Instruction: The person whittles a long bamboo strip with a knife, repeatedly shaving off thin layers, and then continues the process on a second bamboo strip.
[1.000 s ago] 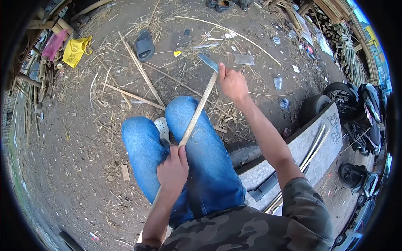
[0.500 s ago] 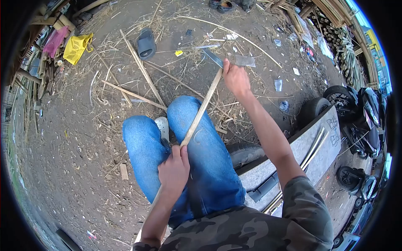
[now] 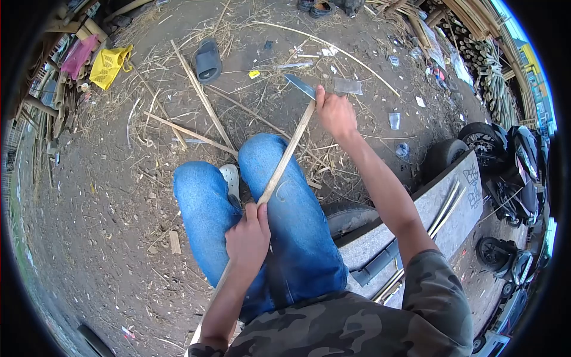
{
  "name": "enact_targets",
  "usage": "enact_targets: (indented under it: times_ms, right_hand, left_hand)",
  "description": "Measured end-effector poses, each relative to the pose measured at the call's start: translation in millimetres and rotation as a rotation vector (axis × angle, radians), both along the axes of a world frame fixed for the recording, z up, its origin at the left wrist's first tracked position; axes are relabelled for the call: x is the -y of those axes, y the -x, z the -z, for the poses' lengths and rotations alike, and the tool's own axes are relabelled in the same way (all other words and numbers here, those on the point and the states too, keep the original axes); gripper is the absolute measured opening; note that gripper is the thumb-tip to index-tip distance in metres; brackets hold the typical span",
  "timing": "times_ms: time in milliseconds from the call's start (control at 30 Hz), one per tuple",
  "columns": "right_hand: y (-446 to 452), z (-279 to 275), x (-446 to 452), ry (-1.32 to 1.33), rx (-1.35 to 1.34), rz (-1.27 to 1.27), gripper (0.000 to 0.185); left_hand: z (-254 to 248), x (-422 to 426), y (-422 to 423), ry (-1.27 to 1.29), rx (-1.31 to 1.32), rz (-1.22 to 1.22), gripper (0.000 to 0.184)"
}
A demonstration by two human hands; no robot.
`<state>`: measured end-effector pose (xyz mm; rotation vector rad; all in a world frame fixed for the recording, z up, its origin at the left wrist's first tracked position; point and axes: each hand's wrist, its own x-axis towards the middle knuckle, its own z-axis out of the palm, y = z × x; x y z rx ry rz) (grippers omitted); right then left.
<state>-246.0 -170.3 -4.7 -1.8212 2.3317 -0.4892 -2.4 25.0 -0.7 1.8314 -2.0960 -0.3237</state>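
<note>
A long pale bamboo strip (image 3: 288, 156) slants across my right thigh, its far end reaching up to my right hand. My left hand (image 3: 248, 235) is closed around the strip near my lap; the strip's lower part runs back under my left forearm. My right hand (image 3: 337, 114) grips a knife, with the handle hidden in the fingers. The knife's blade (image 3: 300, 87) points up and left, and its base lies at the strip's far end. Whether the edge bites into the strip cannot be made out.
A grey slab bench (image 3: 443, 205) at right carries several thin strips and a dark knife sheath-like piece (image 3: 375, 265). Parked motorbikes (image 3: 517, 157) stand beyond it. On the littered ground lie a dark slipper (image 3: 208, 61), a yellow bag (image 3: 110, 66) and loose bamboo strips (image 3: 202, 95).
My right hand and the knife have shifted very slightly, the blade tip moving a little left and down. My left hand keeps its hold on the strip.
</note>
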Motion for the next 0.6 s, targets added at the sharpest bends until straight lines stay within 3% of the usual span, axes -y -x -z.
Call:
enact_targets:
  times_ms: [167,300,367,500,600]
  right_hand:
    - [-38,-2,-59,-0.052,0.136,-0.057,0.06]
    - [-29,-15,-54,-0.08,0.149,-0.128,0.06]
    - [-18,-16,-31,-0.065,0.027,-0.145,0.061]
    - [-6,1,-10,0.029,0.062,0.044,0.064]
    - [-42,1,-63,0.016,0.13,-0.02,0.065]
  left_hand:
    - [2,-3,-3,-0.018,0.017,-0.025,0.025]
    - [5,-4,-4,0.004,0.011,-0.03,0.025]
    - [2,-2,-2,-0.001,0.009,-0.022,0.024]
    - [3,-2,1,-0.014,-0.005,-0.031,0.025]
    - [4,-2,-1,-0.031,-0.015,-0.058,0.026]
